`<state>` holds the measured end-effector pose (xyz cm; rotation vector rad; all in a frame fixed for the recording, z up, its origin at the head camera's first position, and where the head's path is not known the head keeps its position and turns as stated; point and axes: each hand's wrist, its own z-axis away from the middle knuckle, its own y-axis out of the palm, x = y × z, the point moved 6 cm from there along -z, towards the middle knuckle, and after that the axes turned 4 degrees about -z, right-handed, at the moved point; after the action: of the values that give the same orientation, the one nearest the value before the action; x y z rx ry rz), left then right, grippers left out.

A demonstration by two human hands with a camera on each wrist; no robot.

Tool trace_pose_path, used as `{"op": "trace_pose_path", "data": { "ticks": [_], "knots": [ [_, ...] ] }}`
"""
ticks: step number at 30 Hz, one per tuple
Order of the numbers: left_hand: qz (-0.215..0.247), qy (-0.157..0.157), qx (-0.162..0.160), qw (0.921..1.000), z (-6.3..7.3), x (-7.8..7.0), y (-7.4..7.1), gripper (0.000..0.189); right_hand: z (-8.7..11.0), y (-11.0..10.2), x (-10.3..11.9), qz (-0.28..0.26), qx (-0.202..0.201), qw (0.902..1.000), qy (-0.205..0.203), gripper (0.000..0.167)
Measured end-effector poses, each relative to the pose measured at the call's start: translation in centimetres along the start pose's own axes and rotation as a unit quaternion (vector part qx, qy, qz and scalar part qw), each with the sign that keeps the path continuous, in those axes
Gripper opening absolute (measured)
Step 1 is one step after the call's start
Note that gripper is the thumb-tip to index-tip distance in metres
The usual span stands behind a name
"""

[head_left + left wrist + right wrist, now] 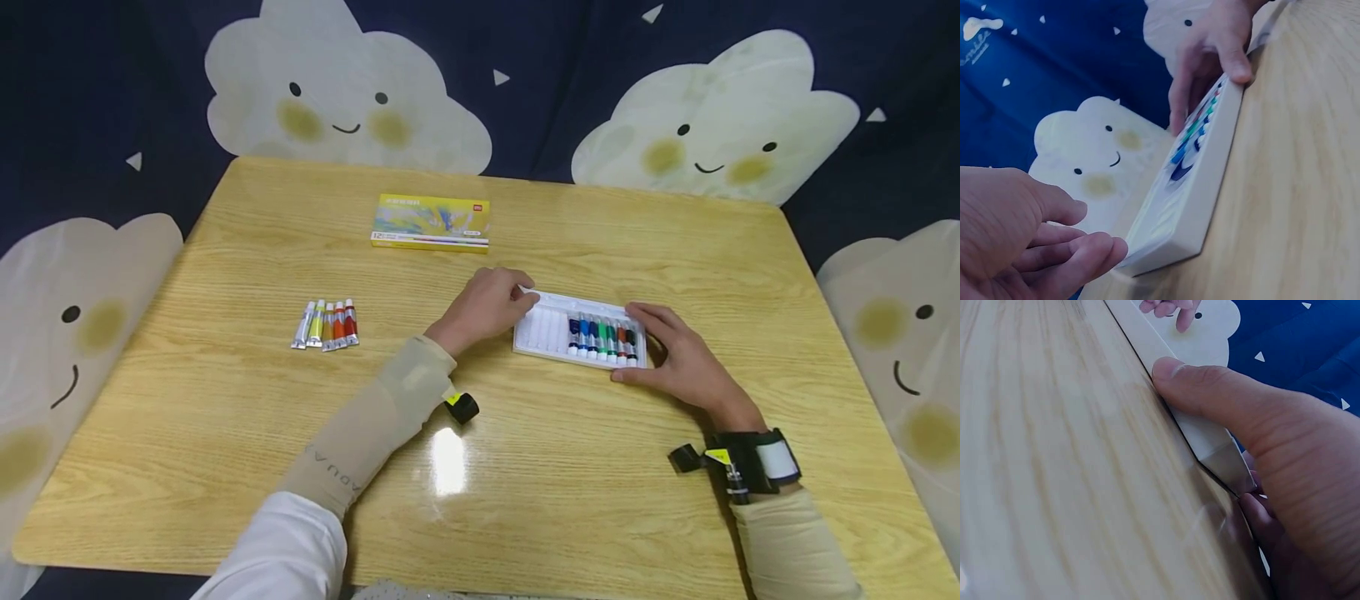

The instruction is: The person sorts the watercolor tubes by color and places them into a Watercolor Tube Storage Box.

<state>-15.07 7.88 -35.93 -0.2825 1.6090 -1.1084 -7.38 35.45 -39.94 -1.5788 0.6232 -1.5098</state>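
Observation:
A white plastic paint tray (pixel 540 353) lies on the table, with several blue, green, brown and dark paint tubes (pixel 602 340) in the slots of its right part. The slots on its left are bare. My right hand (pixel 686 362) grips the tray's right end, thumb on the near side and fingers at the far side. At the far left corner is my left hand (pixel 487 304), fingers loosely bent. In the left wrist view its fingertips (pixel 1116 249) come up to the tray corner; I cannot tell whether they touch it.
Several paint tubes (pixel 327 325), silver-white, yellow, ochre, orange and red, lie side by side on the left of the wooden table (pixel 225 433). A yellow paint box (pixel 431 223) lies behind the tray. A dark cloud-print cloth (pixel 532 100) hangs beyond the table's far edge.

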Motion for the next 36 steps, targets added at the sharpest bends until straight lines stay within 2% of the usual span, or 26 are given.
{"op": "trace_pose_path", "data": {
  "ticks": [5,12,21,29,36],
  "knots": [
    [0.001,-0.009,-0.009,0.9999,0.6,1.0,-1.2,0.036,0.1,0.0,0.0,0.002,-0.001,1.0,0.002,0.108],
    [-0.025,-0.024,-0.015,0.9993,1.4,3.1,-2.8,0.037,0.0,-0.1,0.0,0.005,-0.002,1.0,-0.006,0.108],
    [-0.03,-0.029,-0.024,0.9988,2.4,5.2,-4.6,0.04,0.1,0.0,-0.1,-0.001,-0.005,1.0,-0.001,0.108],
    [-0.072,-0.062,0.006,0.9955,4.2,7.6,-6.9,0.045,-0.1,-0.1,0.0,-0.006,-0.003,1.0,0.003,0.108],
    [-0.09,-0.082,0.021,0.9924,5.7,9.7,-8.8,0.048,0.1,0.0,-0.1,-0.006,-0.002,1.0,0.006,0.108]
  ]
}}
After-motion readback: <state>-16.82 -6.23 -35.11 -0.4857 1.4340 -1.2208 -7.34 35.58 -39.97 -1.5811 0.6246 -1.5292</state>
